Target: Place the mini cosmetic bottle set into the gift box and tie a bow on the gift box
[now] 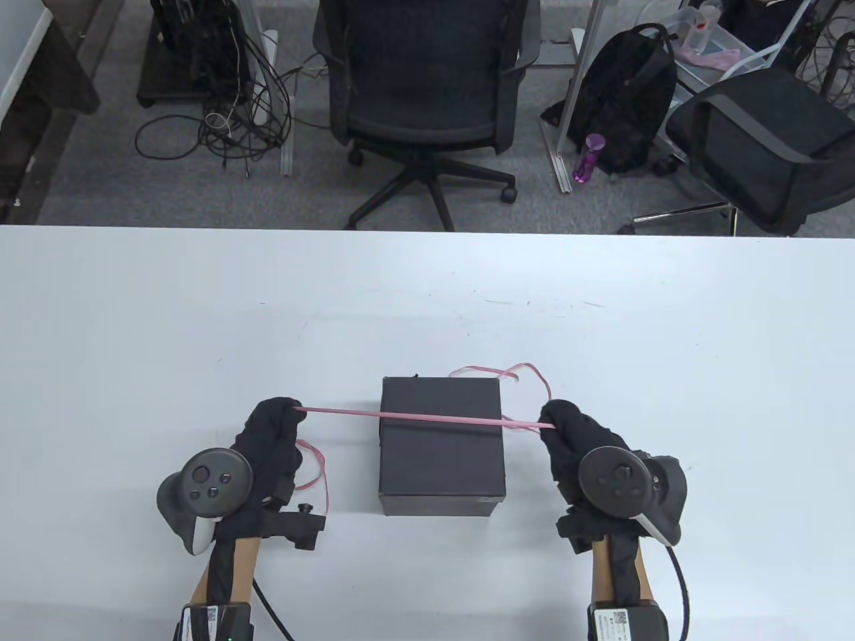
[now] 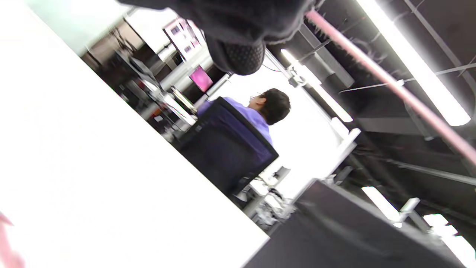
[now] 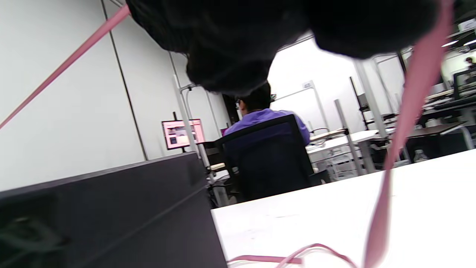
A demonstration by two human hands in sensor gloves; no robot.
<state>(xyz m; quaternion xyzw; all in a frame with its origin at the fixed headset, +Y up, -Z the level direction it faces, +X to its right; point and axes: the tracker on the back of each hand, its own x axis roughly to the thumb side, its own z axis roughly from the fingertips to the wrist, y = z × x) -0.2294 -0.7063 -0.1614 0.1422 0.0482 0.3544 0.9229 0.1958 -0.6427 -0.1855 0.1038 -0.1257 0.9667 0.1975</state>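
A closed matte black cardboard gift box (image 1: 441, 444) sits on the white tabletop (image 1: 200, 320) at about 6 o'clock in the table view, its lid on, so the bottle set, which is not visible, is presumably already inside; a thin pink ribbon (image 1: 414, 417) runs taut across the top of the box from 9 o'clock to 3 o'clock; the left hand (image 1: 270, 434) in its black glove pinches one stretch of ribbon between curled fingers just off the box's left side, the loose tail curling down beside it; the right hand (image 1: 574, 441) pinches the other stretch just off the right side, with slack looping on the tabletop toward 1 o'clock of the box; the hands pull apart, probably to tension the ribbon flat across the lid before crossing the ends for a knot; no bow is formed yet.
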